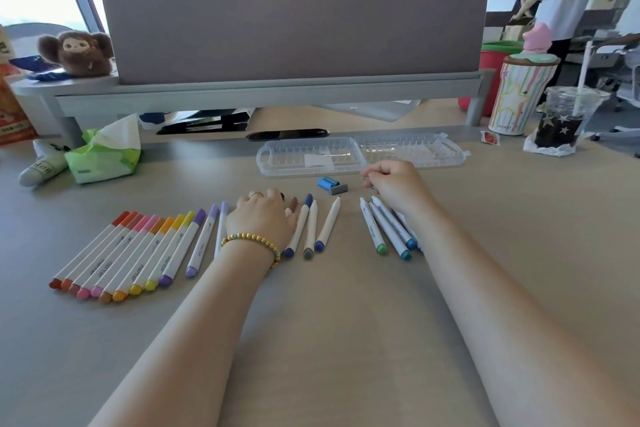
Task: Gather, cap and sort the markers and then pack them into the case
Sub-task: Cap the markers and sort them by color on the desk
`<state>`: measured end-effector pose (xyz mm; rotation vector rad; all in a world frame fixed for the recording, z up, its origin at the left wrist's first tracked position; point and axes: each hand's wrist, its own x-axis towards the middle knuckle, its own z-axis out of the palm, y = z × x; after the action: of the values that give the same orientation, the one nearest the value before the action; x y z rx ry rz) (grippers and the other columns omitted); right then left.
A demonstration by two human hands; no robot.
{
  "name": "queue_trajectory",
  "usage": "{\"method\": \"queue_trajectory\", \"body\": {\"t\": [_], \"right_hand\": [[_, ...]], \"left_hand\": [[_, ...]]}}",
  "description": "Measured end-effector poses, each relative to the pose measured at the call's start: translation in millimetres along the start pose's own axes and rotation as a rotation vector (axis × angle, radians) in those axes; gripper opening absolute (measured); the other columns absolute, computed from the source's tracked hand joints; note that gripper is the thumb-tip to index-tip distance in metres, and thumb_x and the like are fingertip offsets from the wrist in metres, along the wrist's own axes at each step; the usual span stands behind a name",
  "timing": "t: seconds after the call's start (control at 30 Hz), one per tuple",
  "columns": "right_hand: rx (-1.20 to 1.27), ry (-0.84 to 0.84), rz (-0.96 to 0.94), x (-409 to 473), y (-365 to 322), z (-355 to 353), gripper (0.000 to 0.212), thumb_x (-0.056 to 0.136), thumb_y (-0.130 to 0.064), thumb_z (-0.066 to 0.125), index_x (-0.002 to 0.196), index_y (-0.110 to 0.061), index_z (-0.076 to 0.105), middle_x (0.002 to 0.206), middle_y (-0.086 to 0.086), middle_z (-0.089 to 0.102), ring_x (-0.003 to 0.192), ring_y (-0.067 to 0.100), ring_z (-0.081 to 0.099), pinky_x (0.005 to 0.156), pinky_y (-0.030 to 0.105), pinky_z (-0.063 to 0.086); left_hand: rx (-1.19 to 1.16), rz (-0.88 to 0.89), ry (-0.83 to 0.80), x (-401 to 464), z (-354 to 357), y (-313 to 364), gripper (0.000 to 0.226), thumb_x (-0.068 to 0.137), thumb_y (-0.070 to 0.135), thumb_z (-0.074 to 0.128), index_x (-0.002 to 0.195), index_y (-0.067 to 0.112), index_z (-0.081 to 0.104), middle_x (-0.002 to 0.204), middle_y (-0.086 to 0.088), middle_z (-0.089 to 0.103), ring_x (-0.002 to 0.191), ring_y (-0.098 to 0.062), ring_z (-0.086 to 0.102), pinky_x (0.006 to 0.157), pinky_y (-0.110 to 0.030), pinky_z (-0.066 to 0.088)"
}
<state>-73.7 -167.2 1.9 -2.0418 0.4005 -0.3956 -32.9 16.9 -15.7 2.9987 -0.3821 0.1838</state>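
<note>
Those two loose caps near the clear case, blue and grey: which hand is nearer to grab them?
Probably the right hand. It hovers just beside the blue cap and grey cap, though it seems to pinch something small already. The left hand rests farther away, on the markers.

The surface is pale beige. On it the fanned row of markers has white barrels with caps running red, orange, pink, amber, yellow and purple. Two lilac-capped markers lie beside them. The middle markers carry dark blue and grey caps; the right group ends in green, teal and blue. Two loose caps are blue and grey. The case is clear plastic. The bracelet has yellow beads with a few teal ones. The tissue pack is light green, the plush toy brown, and the tumbler white with rainbow stripes and stars.
</note>
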Motion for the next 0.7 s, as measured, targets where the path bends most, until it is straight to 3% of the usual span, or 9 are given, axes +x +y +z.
{"method": "queue_trajectory", "body": {"t": [0.03, 0.1, 0.17, 0.27, 0.33, 0.4, 0.5, 0.63, 0.7], "right_hand": [[-0.008, -0.001, 0.002, 0.9, 1.0, -1.5, 0.028, 0.094, -0.005, 0.039, 0.099, -0.014, 0.065, 0.078, -0.007, 0.062, 0.097, 0.037, 0.061, 0.093, 0.045, 0.048], [-0.019, 0.004, 0.005, 3.4, 3.4, -3.9, 0.027, 0.094, -0.006, 0.040, 0.096, -0.015, 0.065, 0.078, -0.007, 0.062, 0.086, 0.030, 0.060, 0.092, 0.043, 0.049], [-0.045, 0.015, 0.002, 6.6, 6.4, -6.2, 0.026, 0.095, -0.008, 0.041, 0.097, -0.016, 0.066, 0.084, -0.005, 0.063, 0.079, 0.015, 0.055, 0.078, 0.035, 0.052], [-0.184, 0.041, -0.015, 11.1, 16.8, -13.5, 0.023, 0.095, -0.012, 0.043, 0.095, -0.016, 0.066, 0.090, -0.001, 0.064, 0.066, 0.009, 0.050, 0.055, 0.023, 0.038], [-0.279, 0.082, 0.005, 12.0, 26.9, -21.5, 0.025, 0.094, -0.012, 0.043, 0.095, -0.010, 0.067, 0.092, 0.004, 0.067, 0.069, 0.017, 0.056, 0.060, 0.029, 0.044], [-0.341, 0.117, 0.029, 12.2, 36.1, -27.9, 0.028, 0.092, -0.011, 0.041, 0.094, -0.008, 0.068, 0.096, 0.009, 0.068, 0.085, 0.027, 0.062, 0.073, 0.035, 0.050], [-0.351, 0.118, 0.018, 10.7, 40.5, -28.6, 0.028, 0.091, -0.009, 0.040, 0.079, -0.013, 0.065, 0.081, 0.006, 0.064, 0.076, 0.025, 0.057, 0.063, 0.029, 0.043], [-0.319, 0.127, 0.001, 14.4, 40.8, -27.4, 0.027, 0.092, -0.010, 0.041, 0.091, -0.013, 0.068, 0.095, 0.003, 0.067, 0.087, 0.021, 0.060, 0.071, 0.029, 0.044], [-0.304, 0.140, 0.015, 21.9, 44.6, -30.7, 0.026, 0.093, -0.010, 0.041, 0.097, -0.015, 0.066, 0.102, 0.000, 0.064, 0.093, 0.018, 0.058, 0.077, 0.030, 0.045]], "left_hand": [[-0.005, 0.000, -0.001, -1.8, -1.0, 1.5, 0.044, 0.096, 0.041, 0.036, 0.127, 0.011, 0.043, 0.126, -0.013, 0.050, 0.117, -0.028, 0.047, 0.088, -0.034, 0.043], [-0.023, 0.006, 0.014, -5.2, -3.9, 4.4, 0.042, 0.096, 0.041, 0.036, 0.126, 0.012, 0.044, 0.126, -0.013, 0.049, 0.117, -0.028, 0.045, 0.087, -0.035, 0.043], [-0.083, 0.056, 0.088, -6.4, -7.2, 9.0, 0.038, 0.096, 0.039, 0.038, 0.123, 0.014, 0.047, 0.128, -0.012, 0.045, 0.119, -0.028, 0.041, 0.089, -0.036, 0.042], [-0.198, 0.189, 0.101, -4.0, -9.1, 27.2, 0.033, 0.095, 0.039, 0.042, 0.117, 0.019, 0.055, 0.128, -0.008, 0.042, 0.121, -0.025, 0.036, 0.096, -0.036, 0.039], [-0.122, 0.228, 0.023, -1.1, -4.6, 42.5, 0.039, 0.094, 0.047, 0.039, 0.112, 0.018, 0.059, 0.127, -0.008, 0.041, 0.121, -0.025, 0.036, 0.097, -0.036, 0.039], [0.017, 0.227, -0.008, 2.5, 1.8, 53.4, 0.051, 0.095, 0.052, 0.032, 0.114, 0.012, 0.057, 0.128, -0.011, 0.042, 0.119, -0.027, 0.038, 0.094, -0.036, 0.039], [0.124, 0.211, 0.009, 6.3, 5.9, 61.8, 0.053, 0.097, 0.047, 0.030, 0.120, 0.005, 0.052, 0.128, -0.013, 0.045, 0.119, -0.028, 0.040, 0.094, -0.034, 0.038], [0.083, 0.216, -0.061, 11.1, 2.8, 64.6, 0.045, 0.096, 0.040, 0.036, 0.110, 0.004, 0.058, 0.119, -0.012, 0.051, 0.115, -0.028, 0.043, 0.090, -0.033, 0.039], [-0.048, 0.195, -0.123, 16.8, -2.9, 64.5, 0.042, 0.092, 0.037, 0.040, 0.096, 0.002, 0.063, 0.102, -0.015, 0.059, 0.102, -0.027, 0.051, 0.080, -0.029, 0.041]]}}
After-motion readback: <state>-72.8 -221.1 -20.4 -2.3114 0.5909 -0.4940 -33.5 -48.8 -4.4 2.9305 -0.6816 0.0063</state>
